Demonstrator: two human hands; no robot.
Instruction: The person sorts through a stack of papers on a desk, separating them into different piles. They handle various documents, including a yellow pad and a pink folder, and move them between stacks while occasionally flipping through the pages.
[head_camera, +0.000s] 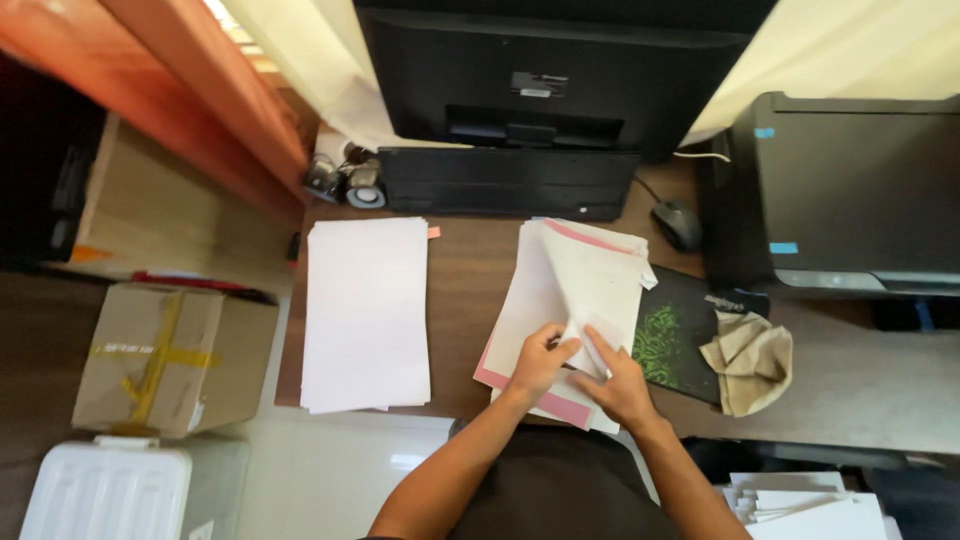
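A loose pile of white sheets with a pink sheet (572, 300) under them lies on the brown desk (462, 300) in front of me. My left hand (540, 362) pinches the near corner of the top sheet, which is lifted and curled. My right hand (620, 385) rests on the pile just to the right, its index finger pressing on the paper near that corner. A second, neat stack of white paper (365, 310) lies to the left, apart from both hands.
A black keyboard (505, 182) and monitor (550, 75) stand at the back, with a mouse (678, 222) on a dark mouse pad (672, 340). A beige cloth (750, 360) and a black printer (850, 190) are at right. A cardboard box (165, 355) and white bin (105, 495) sit at left.
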